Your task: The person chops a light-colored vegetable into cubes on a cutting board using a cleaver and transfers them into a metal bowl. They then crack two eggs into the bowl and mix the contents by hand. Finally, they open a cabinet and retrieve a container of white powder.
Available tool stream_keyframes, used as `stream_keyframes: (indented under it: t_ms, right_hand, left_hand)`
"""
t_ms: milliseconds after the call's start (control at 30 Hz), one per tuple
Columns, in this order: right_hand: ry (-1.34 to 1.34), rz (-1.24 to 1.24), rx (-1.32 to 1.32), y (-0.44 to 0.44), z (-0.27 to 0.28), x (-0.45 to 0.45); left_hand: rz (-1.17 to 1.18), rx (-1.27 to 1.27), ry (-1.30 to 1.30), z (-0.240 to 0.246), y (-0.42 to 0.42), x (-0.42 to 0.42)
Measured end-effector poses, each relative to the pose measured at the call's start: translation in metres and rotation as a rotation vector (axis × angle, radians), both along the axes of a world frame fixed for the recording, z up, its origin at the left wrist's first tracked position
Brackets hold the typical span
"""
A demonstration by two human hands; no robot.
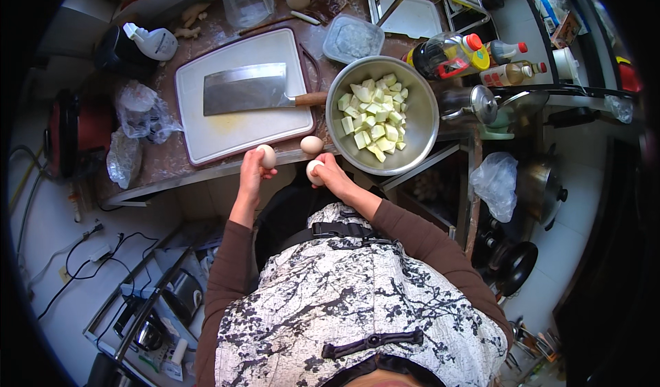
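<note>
My left hand (pixel 251 173) holds an egg (pixel 267 157) in its fingers, just off the near edge of the cutting board (pixel 242 131). A second, paler egg (pixel 315 173) is gripped in my right hand (pixel 331 174), in front of the counter's edge. Between and just beyond my hands, a third egg (pixel 312 145) lies on the counter beside the board's corner. On the board rests a cleaver (pixel 246 89), its wooden handle pointing right to a steel bowl (pixel 427 124). Pale green vegetable chunks (pixel 379 113) lie in the bowl.
Behind the bowl stand a clear plastic container (pixel 353 38), sauce bottles (pixel 446 57) and a metal kettle (pixel 482 104). A spray bottle (pixel 154 42) and plastic bags (pixel 142 111) are left of the board, a glass jug (pixel 242 2) behind it. The counter's metal edge (pixel 206 176) runs before me.
</note>
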State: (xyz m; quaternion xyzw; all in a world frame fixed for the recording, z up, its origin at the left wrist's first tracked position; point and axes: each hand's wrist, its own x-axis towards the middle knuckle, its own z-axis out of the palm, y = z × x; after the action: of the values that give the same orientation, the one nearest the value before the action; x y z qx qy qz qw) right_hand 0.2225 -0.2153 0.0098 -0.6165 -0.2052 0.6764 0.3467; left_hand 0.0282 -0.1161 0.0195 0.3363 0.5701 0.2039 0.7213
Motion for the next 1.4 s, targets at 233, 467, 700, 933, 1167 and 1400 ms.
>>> stream_keyframes:
  t_ms: [233, 467, 700, 933, 1167, 1400]
  right_hand:
    - [-0.074, -0.284, 0.575, 0.040, 0.078, 0.025]
    - [-0.215, -0.771, 0.677, 0.061, 0.100, 0.053]
    - [-0.251, -0.701, 0.679, 0.072, 0.089, 0.028]
    - [-0.180, -0.772, 0.584, 0.073, 0.091, 0.065]
    - [-0.005, -0.741, 0.482, 0.069, 0.088, 0.069]
    - [0.187, -0.491, 0.305, 0.039, 0.097, 0.118]
  left_hand:
    - [0.088, 0.241, -0.090, 0.032, 0.014, 0.025]
    - [0.202, 0.308, -0.219, 0.059, 0.026, 0.077]
    - [0.179, 0.227, -0.307, 0.070, 0.013, 0.132]
    - [0.201, 0.192, -0.353, 0.079, 0.029, 0.128]
    - [0.089, 0.048, -0.454, 0.073, 0.024, 0.143]
    - [-0.001, 0.104, -0.425, 0.076, 0.026, 0.163]
